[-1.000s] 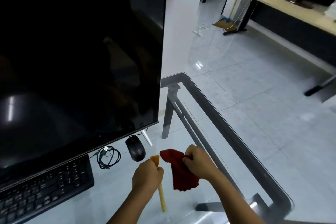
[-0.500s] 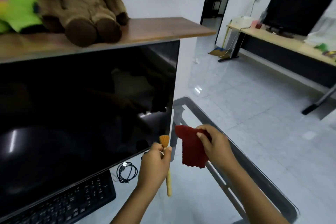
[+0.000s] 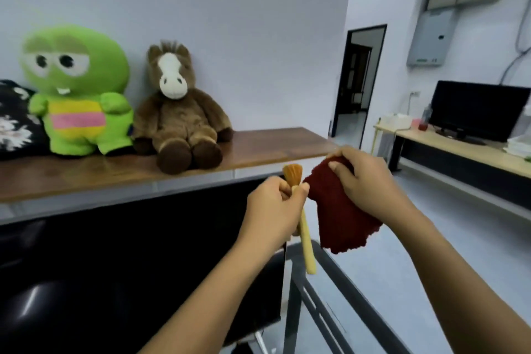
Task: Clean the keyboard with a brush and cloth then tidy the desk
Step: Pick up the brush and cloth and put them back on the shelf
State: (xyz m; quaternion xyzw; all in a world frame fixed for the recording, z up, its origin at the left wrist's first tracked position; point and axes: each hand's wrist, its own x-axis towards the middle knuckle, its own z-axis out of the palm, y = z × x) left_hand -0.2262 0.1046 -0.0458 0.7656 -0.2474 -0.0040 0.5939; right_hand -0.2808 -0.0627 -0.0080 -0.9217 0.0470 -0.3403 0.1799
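Observation:
My left hand grips a small brush with a pale wooden handle, its orange bristles pointing up. Right beside it, my right hand pinches a dark red cloth that hangs down from my fingers. Both hands are raised in front of the wooden shelf, near the top right corner of the black monitor. The keyboard is out of view.
A wooden shelf behind the monitor carries a green plush toy and a brown plush horse. The glass desk's metal frame shows below my hands. At the far right, another desk holds a second monitor.
My view has tilted up from the desk to the shelf. Both hands have risen with the brush and cloth; the keyboard, mouse and cable have left the frame.

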